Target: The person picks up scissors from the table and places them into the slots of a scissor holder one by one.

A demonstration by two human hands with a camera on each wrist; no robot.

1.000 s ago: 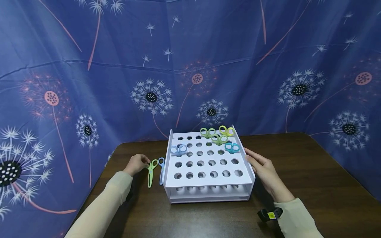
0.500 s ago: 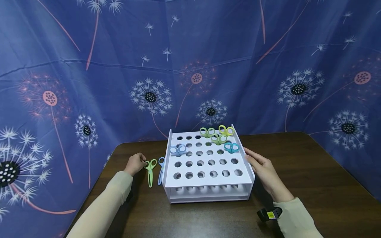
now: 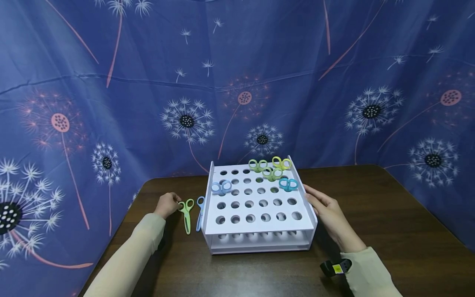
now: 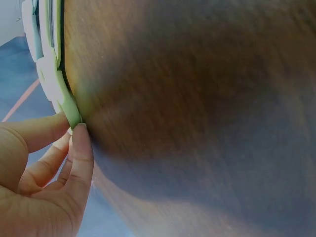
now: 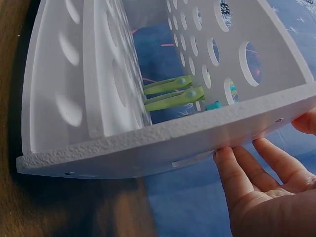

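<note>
A pair of green scissors [image 3: 186, 216] lies on the table left of the white rack, blades toward the near edge. My left hand [image 3: 168, 205] is at its handle; in the left wrist view thumb and finger pinch the green handle [image 4: 71, 111]. Blue scissors [image 3: 200, 214] lie between the green pair and the white rack [image 3: 256, 225]. My right hand [image 3: 330, 216] rests its fairly straight fingers [image 5: 232, 173] against the rack's right side wall. Several scissors stand in the rack's round holes, such as a teal pair [image 3: 288, 184] and a yellow pair [image 3: 281, 163].
Light blue scissors [image 3: 221, 187] stand in the rack's left column, and two green pairs [image 3: 272, 174] near its back right. The brown wooden table [image 3: 389, 231] stretches out on both sides. A blue curtain [image 3: 297, 82] with dandelion prints hangs behind it.
The green scissors' handles have shifted slightly left with my left hand, while the blade tips have stayed nearly in place. My right hand keeps its place on the rack.
</note>
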